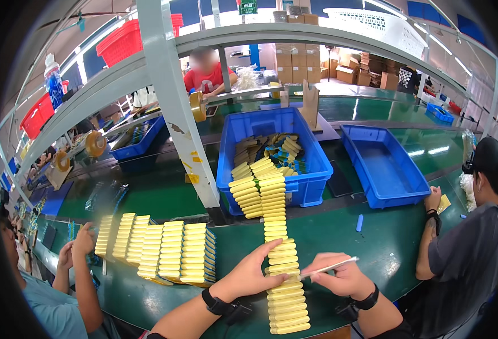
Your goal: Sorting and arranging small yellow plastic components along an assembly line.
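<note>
A long row of yellow round-ended bars (283, 260) runs from the blue bin down to the table's near edge. My left hand (252, 274) grips this row from its left side, with thumb and forefinger apart across the bars. On the other side, my right hand (342, 277) is closed around a thin white stick-like tool (335, 265), beside the row. The tool's exact kind is unclear. Left of my left hand stand several stacks of similar yellow bars (170, 248), with blue showing along their sides.
The blue bin (311, 189) holds loose pieces, and bars lean over its near rim. A shallow blue tray (384, 195) sits to its right. A grey post (175, 107) rises left of the bin. Co-workers' hands (82, 243) are at left and another hand (434, 199) at right.
</note>
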`<state>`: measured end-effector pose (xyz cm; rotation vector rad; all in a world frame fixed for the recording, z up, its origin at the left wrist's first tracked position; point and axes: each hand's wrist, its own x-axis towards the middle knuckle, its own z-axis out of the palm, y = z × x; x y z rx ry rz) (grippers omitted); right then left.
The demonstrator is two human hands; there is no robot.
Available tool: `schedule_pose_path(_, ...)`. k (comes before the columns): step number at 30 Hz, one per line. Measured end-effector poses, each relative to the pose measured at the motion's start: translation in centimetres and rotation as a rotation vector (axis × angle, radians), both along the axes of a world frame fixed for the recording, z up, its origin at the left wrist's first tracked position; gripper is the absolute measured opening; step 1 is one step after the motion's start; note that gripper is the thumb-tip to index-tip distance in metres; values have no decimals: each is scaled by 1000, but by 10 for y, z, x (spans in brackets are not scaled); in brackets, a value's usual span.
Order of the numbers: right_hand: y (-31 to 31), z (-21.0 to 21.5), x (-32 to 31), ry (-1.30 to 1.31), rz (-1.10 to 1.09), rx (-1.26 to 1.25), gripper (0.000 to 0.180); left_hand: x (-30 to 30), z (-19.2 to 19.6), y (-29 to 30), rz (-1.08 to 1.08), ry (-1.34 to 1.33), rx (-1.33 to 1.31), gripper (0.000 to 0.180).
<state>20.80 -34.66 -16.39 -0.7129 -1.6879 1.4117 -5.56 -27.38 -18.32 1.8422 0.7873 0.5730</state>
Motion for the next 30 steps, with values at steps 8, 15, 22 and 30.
schedule_pose_path(8, 13, -4, -27, -511, -329, 702, 43, 6, 3, -2, 0, 25, 293, 97)
schedule_pose_path(15, 11, -1, 1, -331, -617, 365, 14, 1, -4, -4, 30, -63, 270, 95)
schedule_pose_path(22, 4, -17, 0, 77, -326, 84, 14, 4, 21, -32, -178, -187, 270, 92)
schedule_pose_path(30, -9, -19, 0, 220, -84, -173, 17, 7, 13, -40, -171, -185, 227, 91)
